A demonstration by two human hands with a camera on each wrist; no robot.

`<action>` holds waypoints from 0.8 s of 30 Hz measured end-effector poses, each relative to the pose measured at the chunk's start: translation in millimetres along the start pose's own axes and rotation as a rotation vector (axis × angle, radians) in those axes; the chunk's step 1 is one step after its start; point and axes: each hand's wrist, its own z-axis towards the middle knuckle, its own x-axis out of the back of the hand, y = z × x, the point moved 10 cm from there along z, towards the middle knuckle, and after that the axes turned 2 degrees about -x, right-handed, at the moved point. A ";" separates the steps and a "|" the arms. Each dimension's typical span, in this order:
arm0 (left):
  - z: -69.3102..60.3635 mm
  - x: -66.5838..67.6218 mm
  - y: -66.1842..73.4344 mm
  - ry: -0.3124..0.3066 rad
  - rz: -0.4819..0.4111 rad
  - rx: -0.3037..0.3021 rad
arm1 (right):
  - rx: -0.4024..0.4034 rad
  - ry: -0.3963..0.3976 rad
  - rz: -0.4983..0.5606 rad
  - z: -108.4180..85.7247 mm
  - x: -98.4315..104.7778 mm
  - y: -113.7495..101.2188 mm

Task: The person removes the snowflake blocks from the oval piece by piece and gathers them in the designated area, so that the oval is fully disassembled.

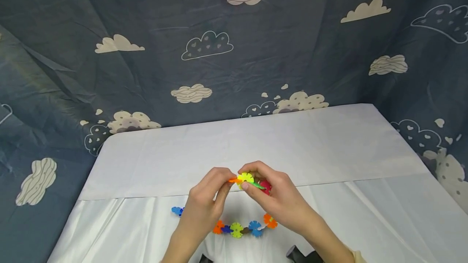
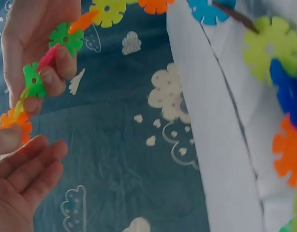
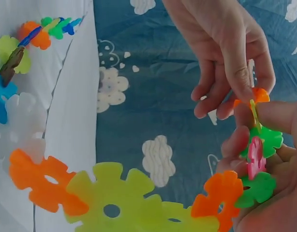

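Note:
Both hands meet above the table at one end of a chain of slotted, flower-shaped plastic discs. My left hand (image 1: pixel 208 196) pinches the orange end disc (image 2: pixel 17 126) between thumb and finger. Fixed into it is a yellow disc (image 1: pixel 245 177), held by my right hand (image 1: pixel 276 190) between thumb and fingertips. Green (image 3: pixel 269 140) and pink discs (image 3: pixel 256 158) follow within the right hand's curled fingers. Beyond that hand, the chain hangs through an orange disc (image 3: pixel 218 195) and a large yellow-green disc (image 3: pixel 112 200). Whether the end slots are fully pushed together is hidden by the fingertips.
The rest of the chain, with a yellow-green disc (image 1: pixel 236 230) and a light blue disc (image 1: pixel 255 228), curves below the hands over the white-covered table (image 1: pixel 146 161). Black objects (image 1: pixel 305 255) show at the near edge. A dark cloud-patterned cloth (image 1: pixel 153 68) hangs behind.

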 end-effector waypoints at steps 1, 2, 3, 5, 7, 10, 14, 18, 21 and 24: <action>0.3 -0.1 3.2 -0.015 0.039 -0.022 | -0.003 0.001 -0.004 -0.2 0.1 -0.1; 0.7 -0.2 6.2 -0.029 0.073 -0.043 | -0.009 -0.001 -0.008 -0.5 0.1 -0.2; 1.0 -0.4 9.1 -0.040 0.106 -0.062 | -0.014 -0.004 -0.013 -0.8 0.2 -0.4; 1.7 -0.6 13.5 -0.056 0.152 -0.089 | -0.027 -0.014 -0.020 -1.5 0.8 -0.8; 2.3 -0.5 15.0 -0.059 0.151 -0.097 | -0.050 -0.032 -0.021 -2.0 1.3 -0.6; 2.7 -0.4 13.8 -0.049 0.100 -0.086 | -0.093 -0.074 0.009 -1.9 1.2 1.9; 1.6 -2.0 11.6 -0.033 0.035 -0.070 | -0.147 -0.131 0.126 -1.4 -1.2 7.7; 0.8 -5.5 12.0 -0.046 0.077 -0.079 | -0.163 -0.174 0.187 -0.8 -4.5 11.6; -0.2 -10.0 12.4 -0.097 0.124 -0.082 | -0.160 -0.207 0.131 -1.1 -7.2 13.5; -3.2 -15.5 12.1 -0.185 0.114 -0.067 | -0.160 -0.249 0.084 -3.1 -10.9 14.4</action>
